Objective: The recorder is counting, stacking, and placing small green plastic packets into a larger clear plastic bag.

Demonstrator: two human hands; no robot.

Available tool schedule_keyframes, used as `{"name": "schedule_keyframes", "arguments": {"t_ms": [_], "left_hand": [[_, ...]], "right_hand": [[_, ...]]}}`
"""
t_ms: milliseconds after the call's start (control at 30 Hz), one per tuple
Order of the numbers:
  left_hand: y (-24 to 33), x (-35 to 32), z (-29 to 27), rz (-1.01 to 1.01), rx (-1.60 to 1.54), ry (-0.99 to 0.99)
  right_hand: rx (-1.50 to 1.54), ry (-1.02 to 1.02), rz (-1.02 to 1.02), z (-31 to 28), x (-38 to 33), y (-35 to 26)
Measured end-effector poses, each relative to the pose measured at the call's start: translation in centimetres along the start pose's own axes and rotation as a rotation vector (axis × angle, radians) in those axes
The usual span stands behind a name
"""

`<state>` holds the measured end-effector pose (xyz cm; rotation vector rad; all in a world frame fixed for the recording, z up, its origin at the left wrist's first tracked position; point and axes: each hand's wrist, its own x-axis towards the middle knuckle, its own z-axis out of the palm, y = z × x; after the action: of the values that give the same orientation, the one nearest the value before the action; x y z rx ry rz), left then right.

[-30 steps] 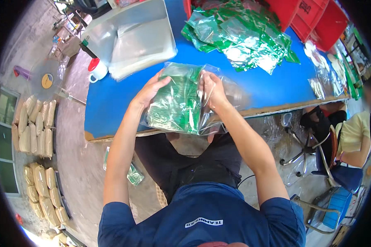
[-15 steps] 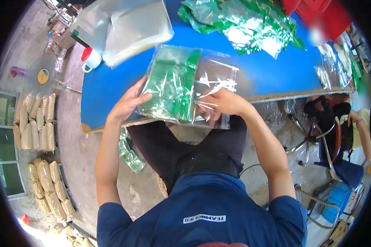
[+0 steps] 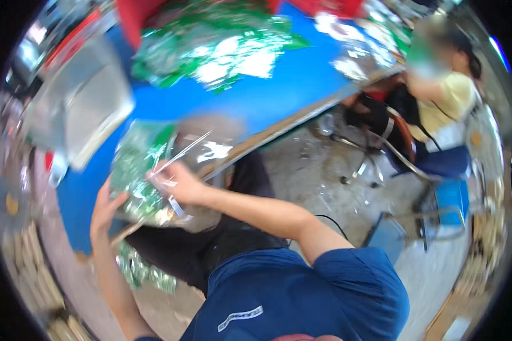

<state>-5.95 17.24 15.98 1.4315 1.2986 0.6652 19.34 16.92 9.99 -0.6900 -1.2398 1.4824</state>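
Note:
I hold a clear plastic bag filled with green packets (image 3: pixel 148 170) over the near edge of the blue table (image 3: pixel 279 96). My left hand (image 3: pixel 103 209) grips the bag's lower left side from beneath. My right hand (image 3: pixel 179 183) holds its right side, fingers closed on the clear film. The picture is blurred by motion.
A heap of green and silver packets (image 3: pixel 210 51) lies at the back of the table. A large clear bag (image 3: pixel 77 108) sits at the left. Red crates (image 3: pixel 136 17) stand behind. Another person in a yellow top (image 3: pixel 444 96) sits at the right by a chair (image 3: pixel 438 165).
The view has swung to the right and tilted. The bag has stayed in both hands and now sits lower left in the picture, nearer the table edge.

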Motion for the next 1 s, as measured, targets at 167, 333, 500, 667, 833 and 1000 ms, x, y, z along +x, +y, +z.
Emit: {"name": "schedule_keyframes", "arguments": {"t_ms": [167, 333, 500, 667, 833, 1000], "left_hand": [[-0.9, 1.4, -0.3, 0.032, -0.016, -0.041], [0.9, 4.6, -0.8, 0.078, 0.104, -0.076], [0.0, 4.2, -4.0, 0.079, 0.401, -0.04], [3.7, 5.7, 0.2, 0.432, 0.693, 0.128], [2.4, 5.2, 9.7, 0.53, 1.226, 0.133], [1.8, 6.4, 7.5, 0.51, 1.072, 0.076]], "right_hand": [[0.066, -0.02, 0.15, -1.6, -0.9, -0.8], [0.221, -0.313, 0.115, -0.1, -1.8, 1.5], [0.594, -0.263, 0.567, 1.9, -4.8, 3.3], [0.467, -0.344, 0.469, 2.8, -5.2, 3.0], [0.387, -0.361, 0.384, 4.6, -7.0, 3.3], [-0.196, -0.936, 0.436, -1.5, -7.0, -4.6]]}}
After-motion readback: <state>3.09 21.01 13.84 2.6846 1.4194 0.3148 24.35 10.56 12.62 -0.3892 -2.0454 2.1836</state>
